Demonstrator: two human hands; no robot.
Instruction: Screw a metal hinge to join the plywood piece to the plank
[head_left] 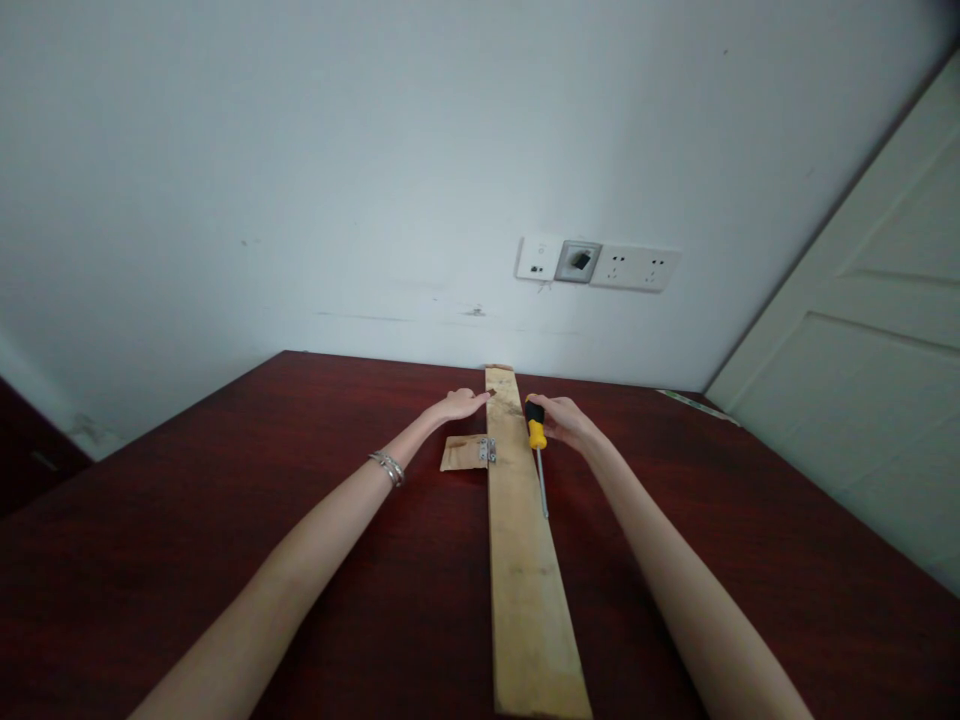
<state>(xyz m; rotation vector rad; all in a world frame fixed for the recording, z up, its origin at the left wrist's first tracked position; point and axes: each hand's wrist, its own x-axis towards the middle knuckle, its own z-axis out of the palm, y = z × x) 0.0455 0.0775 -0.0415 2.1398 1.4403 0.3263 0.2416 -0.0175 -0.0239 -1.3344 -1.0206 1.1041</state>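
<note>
The right hand (pixel 566 420) grips a screwdriver (pixel 536 432), its shaft along the right edge of a plank (pixel 525 590). The left hand (pixel 463 403) touches the left edge; its grip cannot be told. A hinge (pixel 487 450) bridges to a small board (pixel 459 455); table (pixel 187 490) extends either side.
</note>
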